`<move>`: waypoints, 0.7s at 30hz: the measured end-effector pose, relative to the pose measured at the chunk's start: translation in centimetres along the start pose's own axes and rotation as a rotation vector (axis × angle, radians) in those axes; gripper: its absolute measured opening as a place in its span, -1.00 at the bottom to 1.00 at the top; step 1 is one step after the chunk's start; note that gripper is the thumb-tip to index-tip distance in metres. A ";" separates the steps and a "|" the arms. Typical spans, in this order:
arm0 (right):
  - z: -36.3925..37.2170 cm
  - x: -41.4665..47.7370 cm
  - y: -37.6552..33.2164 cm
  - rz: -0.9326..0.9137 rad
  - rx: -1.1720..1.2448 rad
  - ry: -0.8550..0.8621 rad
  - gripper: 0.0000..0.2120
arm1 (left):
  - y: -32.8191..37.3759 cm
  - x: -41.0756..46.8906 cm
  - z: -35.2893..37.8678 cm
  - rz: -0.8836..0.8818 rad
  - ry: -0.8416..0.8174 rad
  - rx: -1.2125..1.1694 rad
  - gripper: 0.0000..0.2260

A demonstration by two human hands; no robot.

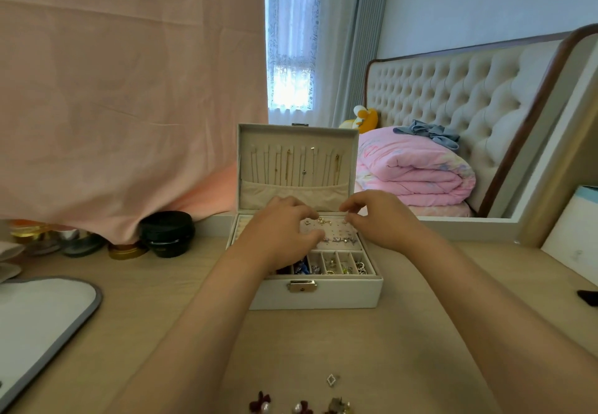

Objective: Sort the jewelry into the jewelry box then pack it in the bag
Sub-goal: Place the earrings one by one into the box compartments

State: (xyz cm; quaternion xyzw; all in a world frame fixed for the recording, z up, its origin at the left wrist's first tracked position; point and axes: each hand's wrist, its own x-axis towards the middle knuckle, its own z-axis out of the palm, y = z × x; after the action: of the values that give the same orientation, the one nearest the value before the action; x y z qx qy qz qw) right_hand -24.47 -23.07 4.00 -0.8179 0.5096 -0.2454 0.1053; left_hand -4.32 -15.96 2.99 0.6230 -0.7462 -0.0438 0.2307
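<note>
The white jewelry box (315, 297) stands open at the desk's middle, with several thin necklaces hanging in its raised lid (297, 167). Its front compartments (336, 266) hold rings and small pieces. Behind them lies a pale earring pad (339, 240) with studs pinned in it. My left hand (281, 232) curls over the pad's left side, thumb on its face. My right hand (378, 219) pinches thumb and forefinger together at the pad's far right edge, on something too small to make out. A gold earring (322, 220) sits between the fingertips. Loose earrings (331, 380) lie near the desk's front edge.
A white flat thing with a grey rim (48, 310) lies at the left. A black round case (166, 234) and several tins stand under a pink cloth (129, 90). Dark red bow earrings with pearls (260, 405) sit at the bottom edge. A mirror frame (550, 219) rises on the right.
</note>
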 end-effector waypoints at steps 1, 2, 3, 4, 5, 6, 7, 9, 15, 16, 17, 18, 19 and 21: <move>-0.4 -0.7 -0.4 -0.009 0.024 0.005 -0.85 | 0.4 -0.3 -0.3 0.007 0.033 -0.013 -0.61; -0.7 -1.5 -1.0 -0.018 0.047 0.005 -0.86 | 0.8 -0.7 -0.5 0.018 0.054 -0.020 -0.64; -1.1 -2.3 -1.7 -0.031 0.070 0.001 -0.87 | 1.2 -1.2 -0.7 0.032 0.072 -0.020 -0.66; -1.4 -3.3 -2.4 -0.047 0.088 -0.006 -0.87 | 1.6 -1.8 -0.8 0.047 0.088 -0.021 -0.68; -1.7 -4.3 -3.1 -0.064 0.106 -0.019 -0.87 | 2.0 -2.4 -1.0 0.061 0.101 -0.026 -0.70; -1.9 -5.3 -3.8 -0.080 0.122 -0.039 -0.87 | 2.3 -3.2 -1.2 0.074 0.109 -0.033 -0.73; -2.1 -6.4 -4.5 -0.093 0.138 -0.064 -0.87 | 2.5 -3.9 -1.4 0.085 0.109 -0.039 -0.76; -2.1 -8.2 -5.7 -0.109 0.141 -0.118 -0.88 | 2.7 -5.5 -1.8 0.107 0.089 -0.050 -0.83; -0.4 -12.8 -8.4 -0.168 0.033 -0.331 -0.90 | 2.0 -11.2 -3.3 0.098 -0.098 -0.022 -0.92; 0.0 -13.3 -8.8 -0.172 0.030 -0.358 -0.89 | 1.8 -12.0 -3.5 0.086 -0.137 -0.029 -0.92; 0.3 -13.9 -9.1 -0.173 0.033 -0.386 -0.89 | 1.5 -12.9 -3.5 0.074 -0.175 -0.043 -0.92; 0.6 -14.4 -9.4 -0.169 0.045 -0.416 -0.88 | 1.2 -13.7 -3.5 0.057 -0.209 -0.063 -0.92; 1.0 -14.8 -9.6 -0.162 0.065 -0.446 -0.88 | 0.9 -14.5 -3.4 0.032 -0.239 -0.085 -0.93; 1.4 -15.6 -9.9 -0.146 0.087 -0.506 -0.88 | 0.2 -15.9 -3.2 -0.023 -0.280 -0.145 -0.92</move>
State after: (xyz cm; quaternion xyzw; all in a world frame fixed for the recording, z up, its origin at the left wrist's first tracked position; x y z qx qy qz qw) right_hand -21.59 -4.83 2.37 -0.8824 0.3959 -0.0620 0.2466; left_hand -1.38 -0.11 1.35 0.6010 -0.7587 -0.1866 0.1683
